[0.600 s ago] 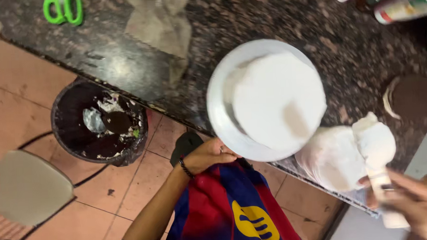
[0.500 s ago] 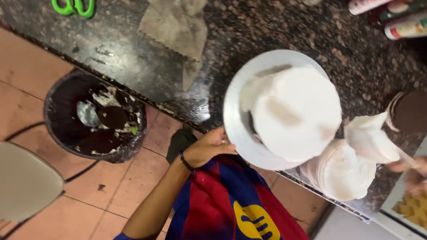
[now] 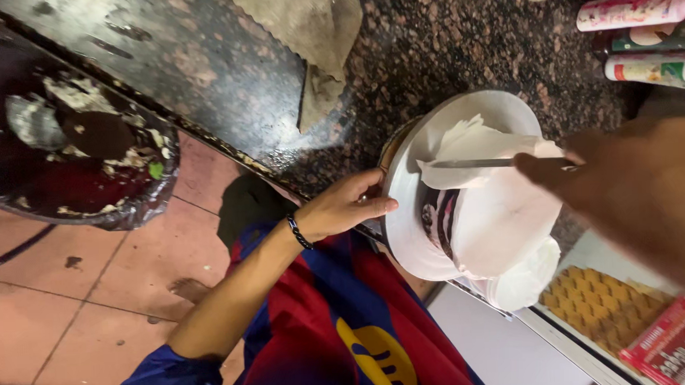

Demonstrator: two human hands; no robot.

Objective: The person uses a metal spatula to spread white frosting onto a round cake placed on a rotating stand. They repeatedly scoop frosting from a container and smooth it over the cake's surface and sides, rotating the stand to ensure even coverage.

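I am looking down into a cake-making kitchen: a speckled granite counter [image 3: 459,49], a white-frosted cake [image 3: 497,209] on its turntable [image 3: 406,236], spray cans [image 3: 643,18], and a cream-smeared waste bin [image 3: 71,143] on tiled floor [image 3: 92,288].

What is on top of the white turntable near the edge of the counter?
On the turntable stands a cake covered in white cream, with a dark patch at its side. A long knife in the right hand spreads cream on top. The cake's inside is covered.
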